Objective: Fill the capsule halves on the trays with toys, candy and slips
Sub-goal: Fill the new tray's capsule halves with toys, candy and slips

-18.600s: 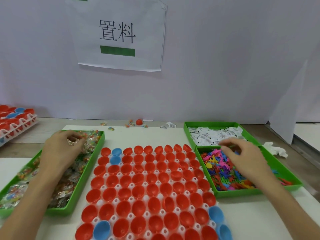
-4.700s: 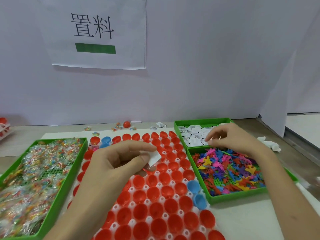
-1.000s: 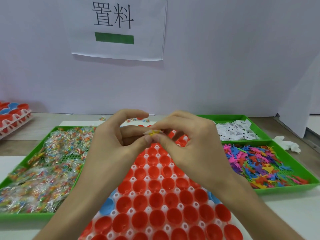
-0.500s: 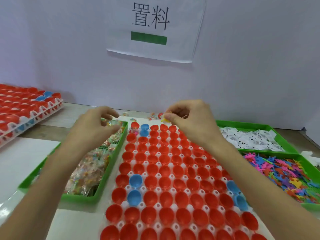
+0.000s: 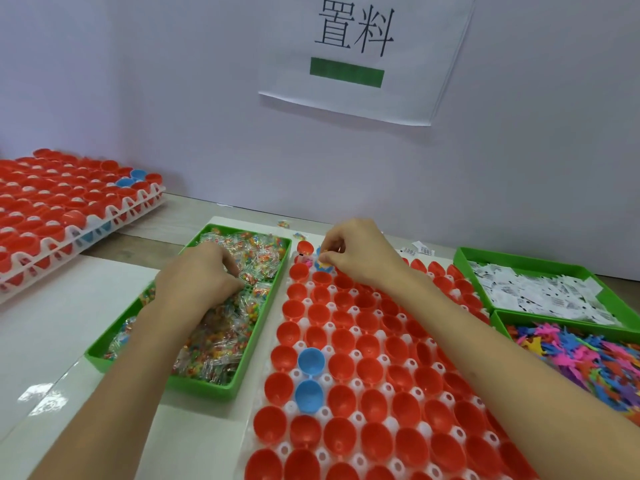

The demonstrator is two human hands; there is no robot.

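A white tabletop (image 5: pixel 52 323) meets a strip of wood-grain bench and, behind that, a pale wall bearing a paper sign (image 5: pixel 363 57) with two black characters and a green bar. The white capsule tray (image 5: pixel 355 310) lies in the middle, running from the near edge of view toward the wall. It is packed with open red capsule halves (image 5: pixel 369 344) and a few blue halves (image 5: pixel 310 362).

Just left of the capsule tray, rim almost against it, sits the green candy tray (image 5: pixel 266 317) heaped with clear candy packets (image 5: pixel 221 344). Right of the capsule tray, two green trays touch each other. The farther is the slips tray (image 5: pixel 530 263) of white slips (image 5: pixel 540 296), the nearer the toy tray (image 5: pixel 498 317) of coloured plastic toys (image 5: pixel 571 351). Far left of the capsule tray, stacked capsule trays (image 5: pixel 69 202) rest on the bench, with a wide stretch of tabletop between them and the candy tray. Stray packets (image 5: pixel 284 223) and stray slips (image 5: pixel 420 249) lie beyond the capsule tray's far edge.

The left hand (image 5: pixel 197 278) is down in the candy, fingers curled among the packets; whether it holds one I cannot tell. The right hand (image 5: pixel 356 251) hovers over the capsule tray's far left corner, fingers curled, thumb and forefinger pinching a small yellow toy (image 5: pixel 323 263), its forearm crossing the tray.
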